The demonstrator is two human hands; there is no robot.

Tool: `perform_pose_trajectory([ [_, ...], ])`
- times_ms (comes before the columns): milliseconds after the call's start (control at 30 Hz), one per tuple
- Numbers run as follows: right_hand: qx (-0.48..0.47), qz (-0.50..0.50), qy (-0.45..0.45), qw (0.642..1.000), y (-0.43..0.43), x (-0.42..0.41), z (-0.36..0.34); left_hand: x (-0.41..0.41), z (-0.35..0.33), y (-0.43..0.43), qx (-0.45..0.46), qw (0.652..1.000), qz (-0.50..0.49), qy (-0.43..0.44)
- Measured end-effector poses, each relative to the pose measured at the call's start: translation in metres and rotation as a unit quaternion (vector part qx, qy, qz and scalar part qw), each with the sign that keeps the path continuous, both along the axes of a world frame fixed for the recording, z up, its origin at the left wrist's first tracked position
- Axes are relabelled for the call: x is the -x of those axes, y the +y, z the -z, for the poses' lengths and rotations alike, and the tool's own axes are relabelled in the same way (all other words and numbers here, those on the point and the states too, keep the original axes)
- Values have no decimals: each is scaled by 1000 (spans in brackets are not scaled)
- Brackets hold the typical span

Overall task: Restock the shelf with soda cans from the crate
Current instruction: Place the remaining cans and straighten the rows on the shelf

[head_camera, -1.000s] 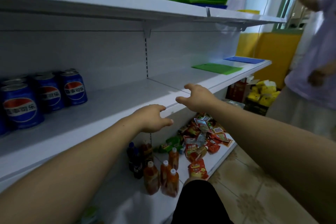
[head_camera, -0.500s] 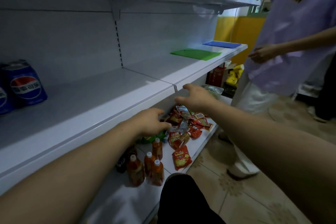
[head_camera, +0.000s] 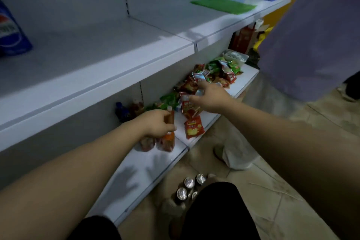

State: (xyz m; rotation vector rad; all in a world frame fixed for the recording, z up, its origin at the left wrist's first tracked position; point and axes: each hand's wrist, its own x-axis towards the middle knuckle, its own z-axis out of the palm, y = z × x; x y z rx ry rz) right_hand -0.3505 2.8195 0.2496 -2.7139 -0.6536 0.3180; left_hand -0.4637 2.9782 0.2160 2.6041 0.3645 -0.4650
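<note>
The long white metal shelf (head_camera: 109, 60) is lying almost bare at waist height, with one blue cola can (head_camera: 10, 33) standing at its far left edge. Beneath it the white bottom shelf (head_camera: 136, 171) is carrying orange juice bottles (head_camera: 165, 140) and a heap of red and green snack packets (head_camera: 194, 91). Both arms are reaching out over that lower level. The left hand (head_camera: 157, 122) is curling loosely with nothing in it, in front of the bottles; the right hand (head_camera: 212, 97) is spreading open and empty above the packets. The silver-topped soda cans (head_camera: 188, 188) to be restocked are sitting on the floor between the knees, apparently in a crate that is hardly visible.

Judging from this, a low sweep of the left hand could topple a bottle, and a second person's purple garment (head_camera: 315, 41) is crowding the right side.

Compared with half a second ago, the view is tipping downward, the hands are dropping from the shelf edge, and the cans are coming into sight.
</note>
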Motion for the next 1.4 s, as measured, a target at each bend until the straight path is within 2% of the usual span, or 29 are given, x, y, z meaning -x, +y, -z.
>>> perform_pose_trajectory([
  [300, 23, 15, 43, 999, -52, 54, 73, 49, 70, -42, 20, 997, 6, 73],
  [567, 40, 57, 109, 992, -73, 94, 140, 75, 142, -48, 57, 993, 30, 95],
  [733, 104, 64, 151, 981, -83, 94, 213, 67, 201, -51, 91, 988, 28, 119],
  [900, 97, 77, 204, 971, -90, 82, 307, 48, 276, -51, 116, 978, -14, 172],
  [1100, 81, 64, 262, 959, -83, 71, 397, 36, 371, -45, 124, 965, -43, 227],
  [1267, 96, -6, 290, 952, -62, 82, 462, 38, 449, -39, 117, 958, -23, 262],
  [1400, 129, -62, 260, 955, -50, 88, 503, 31, 486, -39, 118, 956, 4, 269],
])
